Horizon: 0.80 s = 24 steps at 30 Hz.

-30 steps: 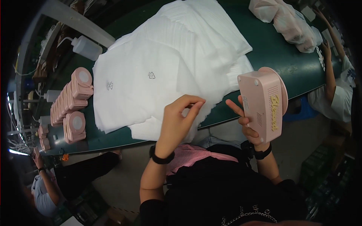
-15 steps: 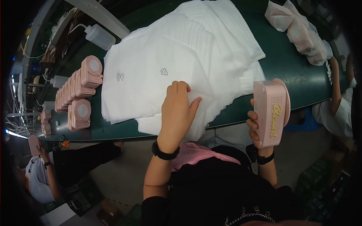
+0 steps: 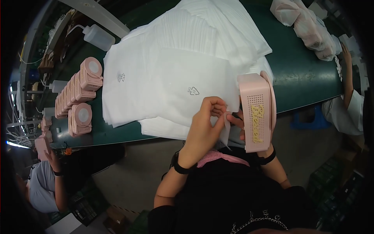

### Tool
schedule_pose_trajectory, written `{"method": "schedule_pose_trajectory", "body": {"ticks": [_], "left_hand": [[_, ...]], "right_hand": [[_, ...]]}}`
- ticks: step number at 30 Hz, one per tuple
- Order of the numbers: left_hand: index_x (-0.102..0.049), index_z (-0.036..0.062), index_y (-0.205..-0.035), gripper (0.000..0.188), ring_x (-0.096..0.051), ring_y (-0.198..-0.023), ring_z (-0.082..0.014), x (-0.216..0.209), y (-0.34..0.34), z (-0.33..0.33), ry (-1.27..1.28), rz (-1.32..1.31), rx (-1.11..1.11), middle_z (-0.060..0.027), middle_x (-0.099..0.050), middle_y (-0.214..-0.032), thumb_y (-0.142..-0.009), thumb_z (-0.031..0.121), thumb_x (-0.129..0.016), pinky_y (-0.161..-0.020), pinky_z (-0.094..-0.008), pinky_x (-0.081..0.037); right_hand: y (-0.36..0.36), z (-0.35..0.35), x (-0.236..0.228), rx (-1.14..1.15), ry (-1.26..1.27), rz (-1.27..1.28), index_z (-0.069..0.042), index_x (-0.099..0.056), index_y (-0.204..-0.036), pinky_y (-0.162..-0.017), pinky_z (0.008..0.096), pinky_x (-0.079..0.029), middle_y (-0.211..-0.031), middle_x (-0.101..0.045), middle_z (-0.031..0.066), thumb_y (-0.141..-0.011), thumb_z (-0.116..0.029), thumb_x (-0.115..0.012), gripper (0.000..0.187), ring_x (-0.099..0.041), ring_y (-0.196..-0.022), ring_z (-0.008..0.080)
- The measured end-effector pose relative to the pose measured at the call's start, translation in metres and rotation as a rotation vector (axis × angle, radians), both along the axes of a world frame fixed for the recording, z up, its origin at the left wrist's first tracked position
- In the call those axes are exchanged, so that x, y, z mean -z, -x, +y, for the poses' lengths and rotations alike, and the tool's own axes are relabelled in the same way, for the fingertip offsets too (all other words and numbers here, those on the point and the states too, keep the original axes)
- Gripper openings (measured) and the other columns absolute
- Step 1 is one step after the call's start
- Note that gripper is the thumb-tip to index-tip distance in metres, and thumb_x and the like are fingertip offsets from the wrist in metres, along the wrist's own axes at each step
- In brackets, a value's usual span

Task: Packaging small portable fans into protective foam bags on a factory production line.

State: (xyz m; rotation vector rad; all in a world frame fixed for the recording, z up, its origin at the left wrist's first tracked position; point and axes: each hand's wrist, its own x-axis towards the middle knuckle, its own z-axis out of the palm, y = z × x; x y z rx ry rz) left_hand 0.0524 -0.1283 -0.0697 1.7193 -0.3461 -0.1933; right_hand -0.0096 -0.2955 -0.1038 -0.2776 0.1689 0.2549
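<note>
My left hand (image 3: 205, 134) pinches the near edge of a white foam bag (image 3: 194, 74) with a small printed recycling mark. The bag is pulled towards me from a broad fanned stack of white bags (image 3: 230, 39). My right hand (image 3: 237, 121) holds a pink speaker-like box (image 3: 253, 117), upright, with a dotted grille, yellow lettering on its face and a round part along its right side. Fingers of the right hand reach the bag's edge next to my left fingertips. Most of the right palm is hidden behind the box.
Several pink boxes (image 3: 81, 87) stand in a row at the left of the green table (image 3: 290, 76). A clear squeeze bottle (image 3: 99, 37) is behind them. Wrapped pink items (image 3: 307, 29) lie at the far right near another person's arm (image 3: 347, 74). A co-worker (image 3: 43, 183) at left holds a pink box.
My left hand has moved right and nearer, drawing the top bag's edge along. The pink box in my right hand has come left, and both hands now meet at the bag's edge.
</note>
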Motion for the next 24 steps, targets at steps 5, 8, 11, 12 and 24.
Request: {"method": "schedule_pose_trajectory", "body": {"ticks": [5,8,11,12,24], "left_hand": [[-0.052,-0.0032,-0.097,0.011,-0.060,-0.079,-0.0134,0.002,0.012,0.005,0.090,0.147,-0.078,-0.0066,-0.061,-0.088,-0.087,-0.001,-0.054,-0.072,-0.0252,-0.048],[-0.052,-0.0040,-0.099,0.012,-0.060,-0.079,-0.0132,-0.003,0.013,0.015,0.190,0.225,-0.140,-0.0059,-0.061,-0.088,-0.087,-0.002,-0.052,-0.073,-0.0247,-0.048],[-0.053,-0.0031,-0.101,0.014,-0.059,-0.082,-0.0129,-0.007,0.011,0.022,0.474,0.423,-0.210,-0.0048,-0.060,-0.089,-0.088,-0.002,-0.049,-0.075,-0.0248,-0.047],[-0.053,-0.0031,-0.101,0.014,-0.059,-0.082,-0.0129,-0.005,0.012,0.024,0.474,0.420,-0.214,-0.0048,-0.060,-0.089,-0.088,-0.002,-0.049,-0.075,-0.0248,-0.047],[-0.055,-0.0030,-0.098,0.012,-0.056,-0.083,-0.0131,-0.005,0.021,0.009,0.375,0.364,-0.093,-0.0065,-0.058,-0.092,-0.088,0.001,-0.053,-0.075,-0.0251,-0.045]], "right_hand": [[0.005,0.001,0.022,0.033,0.239,0.035,0.001,-0.018,-0.141,-0.065,0.0335,-0.060,-0.138,-0.029,0.0293,-0.090,-0.043,-0.050,0.074,-0.051,-0.114,0.0390],[0.005,0.001,0.025,0.077,0.134,0.110,0.000,-0.014,-0.142,-0.062,0.0310,-0.059,-0.138,-0.029,0.0284,-0.093,-0.035,-0.047,0.069,-0.048,-0.117,0.0385],[-0.003,-0.001,0.013,0.011,-0.003,0.041,-0.001,-0.013,-0.142,-0.060,0.0304,-0.058,-0.139,-0.028,0.0286,-0.094,-0.032,-0.046,0.067,-0.046,-0.120,0.0386],[-0.007,-0.001,0.007,-0.021,-0.071,0.006,-0.001,-0.013,-0.143,-0.059,0.0300,-0.058,-0.140,-0.027,0.0287,-0.094,-0.030,-0.045,0.066,-0.044,-0.121,0.0386],[0.001,0.004,0.013,0.103,-0.038,-0.135,0.000,-0.020,-0.140,-0.086,0.0478,-0.052,-0.139,-0.031,0.0241,-0.093,-0.028,-0.050,0.063,-0.038,-0.125,0.0419]]}}
